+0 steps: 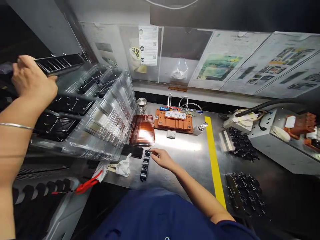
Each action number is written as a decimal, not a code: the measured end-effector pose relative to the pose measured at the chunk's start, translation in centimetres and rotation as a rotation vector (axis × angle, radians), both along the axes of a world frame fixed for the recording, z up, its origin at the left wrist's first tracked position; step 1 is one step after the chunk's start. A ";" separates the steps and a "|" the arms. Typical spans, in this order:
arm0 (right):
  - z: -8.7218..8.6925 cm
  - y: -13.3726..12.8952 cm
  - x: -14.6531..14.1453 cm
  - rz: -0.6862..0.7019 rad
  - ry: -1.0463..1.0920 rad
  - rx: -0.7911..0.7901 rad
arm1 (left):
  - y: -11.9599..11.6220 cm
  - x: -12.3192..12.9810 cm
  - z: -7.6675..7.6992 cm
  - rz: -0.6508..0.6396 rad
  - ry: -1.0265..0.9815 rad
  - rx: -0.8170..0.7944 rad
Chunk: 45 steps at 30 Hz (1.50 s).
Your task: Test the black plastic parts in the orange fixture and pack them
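My left hand (pixel 32 78) is raised at the upper left. Its fingers are closed round the near end of a long black plastic part with metal pins (pixel 61 64), which it holds above a stack of clear plastic trays (pixel 110 116). Similar black parts (pixel 71 103) lie in the top tray. My right hand (pixel 162 158) is low over the metal bench, thumb and forefinger closed at the far end of a narrow black lobed part (pixel 145 165). That part rests on the bench, and the fingertips' exact grip is partly hidden.
Brown translucent sheets (pixel 142 130), a dark phone (pixel 133 151) and a white cloth (pixel 124 166) lie near the trays. An orange fixture (pixel 172 120) stands at the back. Right of yellow tape (pixel 213 160) are black parts (pixel 246 193) and a grey machine (pixel 282 146). Red-handled pliers (pixel 87 185) hang left.
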State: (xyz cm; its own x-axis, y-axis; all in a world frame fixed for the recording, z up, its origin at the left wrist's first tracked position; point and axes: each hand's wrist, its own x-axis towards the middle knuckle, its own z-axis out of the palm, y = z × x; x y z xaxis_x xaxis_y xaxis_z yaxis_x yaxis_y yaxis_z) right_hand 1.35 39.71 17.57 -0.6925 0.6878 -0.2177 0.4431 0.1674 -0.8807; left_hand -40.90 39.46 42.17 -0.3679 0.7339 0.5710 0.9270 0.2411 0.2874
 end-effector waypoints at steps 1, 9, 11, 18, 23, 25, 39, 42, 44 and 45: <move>0.1 -0.1 -0.8 0.048 -0.049 0.063 | 1.0 -1.8 -0.7 0.106 0.005 -0.054; -2.6 3.2 -6.6 0.148 -0.431 0.439 | 1.5 0.2 -0.7 0.024 0.000 -0.214; -3.9 4.1 -7.6 0.157 -0.477 0.457 | -0.9 5.2 -0.7 -0.069 0.040 -0.213; -7.3 0.9 -11.7 0.409 -0.479 0.438 | -8.9 17.4 -9.7 -0.670 -0.195 -0.303; -9.4 -1.3 -14.5 0.433 -0.532 0.421 | -8.2 16.7 -14.4 -0.389 -0.394 -0.284; -9.9 -1.2 -15.0 0.433 -0.536 0.412 | -6.9 16.5 -17.0 -0.259 -0.531 -0.439; -10.8 0.2 -15.4 0.444 -0.539 0.330 | -0.6 18.2 -31.0 0.392 -0.920 -0.669; -10.0 0.0 -15.8 0.443 -0.546 0.328 | 0.2 18.2 -30.5 0.390 -1.028 -0.563; -8.9 -0.6 -15.5 0.452 -0.552 0.328 | 0.9 18.3 -30.0 0.371 -1.152 -0.481; -8.2 -0.8 -14.9 0.478 -0.548 0.322 | 1.2 18.4 -29.7 0.357 -1.226 -0.439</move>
